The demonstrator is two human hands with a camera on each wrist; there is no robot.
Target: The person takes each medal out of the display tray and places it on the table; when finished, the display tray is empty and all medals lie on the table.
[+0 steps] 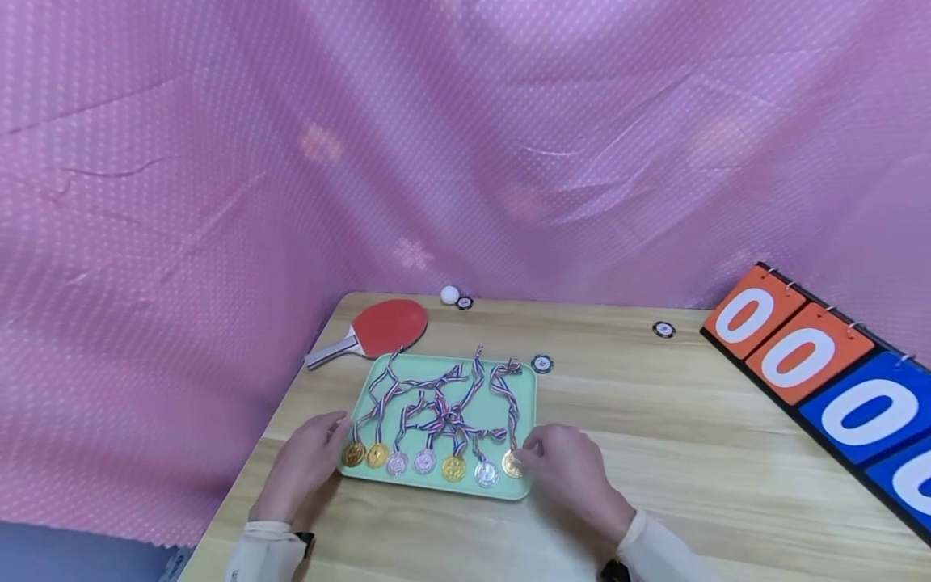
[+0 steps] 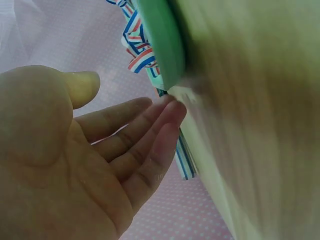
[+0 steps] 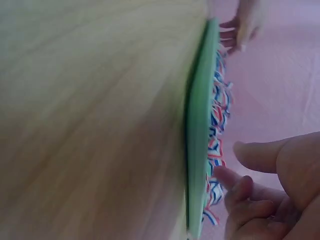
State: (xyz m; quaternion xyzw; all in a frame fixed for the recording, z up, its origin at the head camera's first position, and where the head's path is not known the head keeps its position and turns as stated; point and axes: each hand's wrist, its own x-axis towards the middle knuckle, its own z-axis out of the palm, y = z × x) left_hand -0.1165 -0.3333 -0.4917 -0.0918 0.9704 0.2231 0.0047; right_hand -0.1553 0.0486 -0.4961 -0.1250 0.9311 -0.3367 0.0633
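Observation:
A pale green tray (image 1: 465,482) lies on the table, with several medals in a row along its near side and striped ribbons (image 1: 447,412) tangled behind them. My left hand (image 1: 309,461) is at the tray's left edge; the left wrist view shows its fingers (image 2: 150,145) extended and the thumb apart, nothing held. My right hand (image 1: 570,469) is at the right edge, beside the rightmost gold medal (image 1: 512,463), which it partly overlaps. In the right wrist view, thumb and index finger (image 3: 227,176) stand apart near the ribbons, the other fingers loosely bent.
Behind the tray lies a red table tennis paddle (image 1: 391,327). A white ball (image 1: 449,295) sits by a poker chip (image 1: 465,303) at the back edge; more chips lie near the tray (image 1: 534,404) and farther right. A flip scoreboard (image 1: 807,356) stands at right, before a pink curtain (image 1: 509,162).

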